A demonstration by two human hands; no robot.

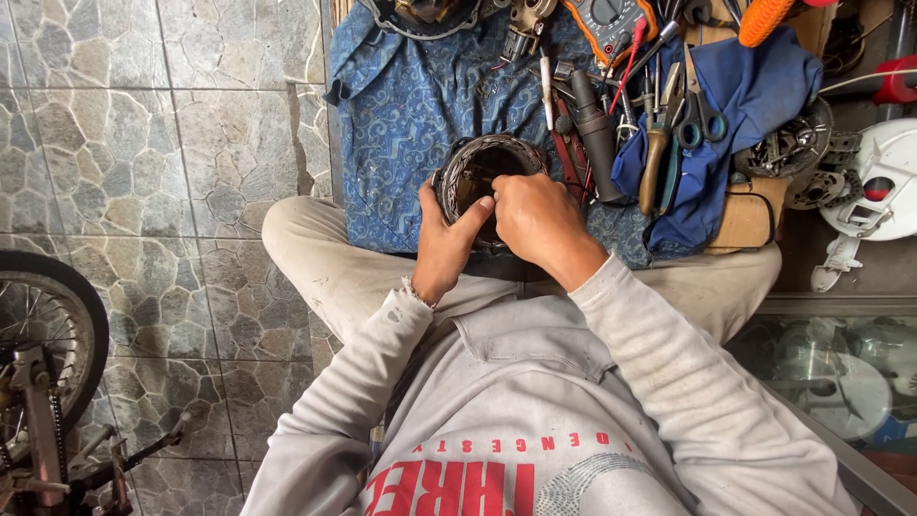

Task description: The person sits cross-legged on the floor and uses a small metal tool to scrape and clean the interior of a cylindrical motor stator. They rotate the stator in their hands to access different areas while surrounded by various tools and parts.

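Note:
A round motor stator ring (485, 159) with dark copper windings rests over my lap, on the edge of a blue patterned cloth (411, 105). My left hand (445, 241) grips its left side, thumb hooked over the rim into the hollow centre. My right hand (537, 222) curls over the ring's right near edge, fingers closed on it. The near part of the ring is hidden by both hands. I sit cross-legged in light trousers and a pale grey sweatshirt.
Scissors (702, 105), pliers, screwdrivers and a black cylinder (597, 134) lie on the cloth and a plain blue rag (755, 86) at right. White plastic parts (874, 186) lie far right. A bicycle wheel (48, 325) stands lower left on the stone-tile floor.

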